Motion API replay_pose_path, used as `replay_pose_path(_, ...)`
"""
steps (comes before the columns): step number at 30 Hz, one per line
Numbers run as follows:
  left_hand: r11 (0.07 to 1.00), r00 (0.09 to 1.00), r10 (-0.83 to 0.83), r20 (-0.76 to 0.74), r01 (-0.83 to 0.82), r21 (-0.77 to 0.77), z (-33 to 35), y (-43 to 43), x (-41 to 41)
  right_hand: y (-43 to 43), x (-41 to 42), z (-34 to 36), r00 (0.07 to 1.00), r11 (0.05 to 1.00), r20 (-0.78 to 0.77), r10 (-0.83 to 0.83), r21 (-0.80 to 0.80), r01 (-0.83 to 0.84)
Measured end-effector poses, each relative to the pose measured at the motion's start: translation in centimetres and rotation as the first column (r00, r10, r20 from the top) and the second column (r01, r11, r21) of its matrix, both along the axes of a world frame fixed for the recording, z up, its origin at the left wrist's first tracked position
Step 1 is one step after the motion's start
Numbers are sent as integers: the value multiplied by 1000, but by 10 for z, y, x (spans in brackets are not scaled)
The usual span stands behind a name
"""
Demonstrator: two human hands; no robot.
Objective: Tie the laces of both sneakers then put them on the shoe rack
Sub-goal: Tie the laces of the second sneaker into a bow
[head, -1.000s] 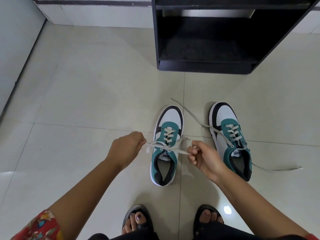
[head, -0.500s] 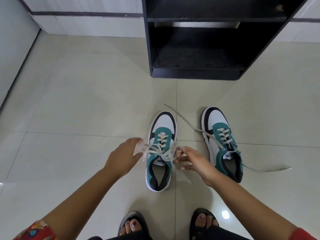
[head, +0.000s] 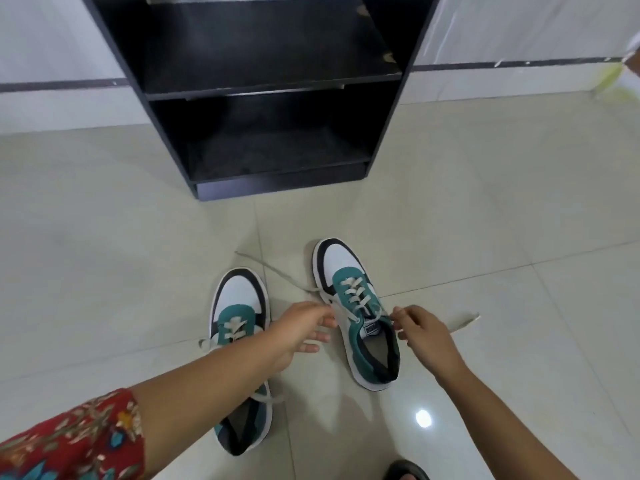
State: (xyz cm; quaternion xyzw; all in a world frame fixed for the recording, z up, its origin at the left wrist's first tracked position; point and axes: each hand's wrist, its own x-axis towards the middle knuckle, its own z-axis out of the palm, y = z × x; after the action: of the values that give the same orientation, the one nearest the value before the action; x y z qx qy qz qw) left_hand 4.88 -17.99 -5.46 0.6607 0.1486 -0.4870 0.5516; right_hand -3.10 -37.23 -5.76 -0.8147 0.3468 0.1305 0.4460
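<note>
Two teal, white and black sneakers stand on the tiled floor. The left sneaker (head: 239,306) has a tied bow, and my left forearm crosses over its middle. The right sneaker (head: 349,292) has loose white laces (head: 273,271) trailing across the floor on both sides. My left hand (head: 301,330) pinches the lace on the left side of the right sneaker. My right hand (head: 420,332) pinches the lace on its right side, near the tongue. The black shoe rack (head: 273,95) stands just beyond the sneakers with bare shelves.
A white wall with a dark stripe (head: 59,84) runs behind the rack. A black sandal on my foot (head: 405,471) shows at the bottom edge. A pale yellowish object (head: 613,81) sits at the far right by the wall.
Both hands left the left sneaker's tied laces and shifted right to the right sneaker's loose laces. The view tilted up and right, showing more of the rack.
</note>
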Motion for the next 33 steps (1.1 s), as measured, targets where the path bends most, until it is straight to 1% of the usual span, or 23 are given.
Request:
replay_pose_path(3, 998, 999, -26, -39, 28, 49, -4, -21, 2, 0, 4, -11, 995, 991, -20, -97, 91, 99)
replay_pose_path(5, 998, 1000, -8, -21, 10, 68, -6, -33, 1, -1, 4, -13, 988, 973, -17, -157, 168, 157)
replay_pose_path(7, 997, 999, 35, 13, -36, 75, -8, -41, -1, -2, 1, -16, 994, 975, -13, -105, 194, 105)
replay_pose_path(8, 995, 997, 63, 34, -66, 75, -9, -43, -3, -3, -1, -17, 998, 982, 6, -65, 180, 63)
replay_pose_path(10, 990, 990, 127, 59, -130, 56, -9, -43, -4, -5, -3, -21, 998, 995, 64, 2, 101, -8)
replay_pose_path(12, 980, 978, 200, 57, -201, 3, -4, -37, -3, -8, -2, -24, 992, 996, 95, 82, 23, -85)
replay_pose_path(14, 961, 960, 274, 54, -271, -52, 0, -29, 0, -10, -1, -23, 986, 994, 123, 112, -26, -110)
replay_pose_path(16, 940, 942, 332, 52, -326, -95, 4, -23, 4, -8, -5, -23, 981, 997, 183, 60, -47, -53)
replay_pose_path(17, 938, 941, 335, 52, -328, -116, 4, -18, 5, -3, -8, -23, 979, 1000, 204, -1, -17, 4)
replay_pose_path(19, 968, 967, 239, 83, -231, -95, 2, -14, 0, 6, -11, -27, 970, 978, 166, -176, 137, 154)
replay_pose_path(21, 990, 987, 132, 93, -127, -64, -4, -16, -11, 13, -11, -32, 952, 924, 82, -294, 281, 261)
replay_pose_path(23, 991, 987, 127, 102, -122, -54, -11, -21, -21, 16, -7, -33, 940, 900, 102, -325, 339, 274)
replay_pose_path(24, 988, 978, 151, 144, -147, -36, -16, -24, -25, 16, -5, -33, 937, 911, 149, -315, 325, 254)
replay_pose_path(25, 985, 958, 165, 237, -172, 12, -19, -25, -27, 14, -4, -34, 941, 944, 208, -266, 254, 211)
replay_pose_path(26, 979, 915, 138, 379, -183, 87, -20, -25, -28, 11, -4, -35, 949, 980, 265, -172, 141, 138)
replay_pose_path(27, 976, 841, 50, 539, -157, 153, -20, -23, -28, 9, -4, -35, 955, 999, 296, -38, 22, 33)
replay_pose_path(28, 976, 729, -101, 677, -58, 209, -19, -20, -27, 6, -3, -34, 949, 994, 297, 101, -71, -83)
replay_pose_path(29, 956, 589, -278, 759, 92, 279, -17, -18, -26, 5, -2, -34, 938, 977, 283, 200, -123, -172)
replay_pose_path(30, 900, 441, -435, 785, 226, 372, -15, -17, -24, 4, 0, -33, 930, 963, 266, 255, -159, -218)
replay_pose_path(31, 833, 312, -547, 776, 297, 467, -14, -16, -22, 4, 2, -31, 924, 951, 256, 285, -198, -238)
replay_pose_path(32, 789, 244, -607, 757, 304, 535, -13, -16, -19, 4, 4, -29, 920, 939, 248, 305, -236, -248)
replay_pose_path(33, 775, 225, -626, 747, 281, 566, -13, -16, -16, 3, 6, -27, 915, 925, 232, 331, -271, -266)
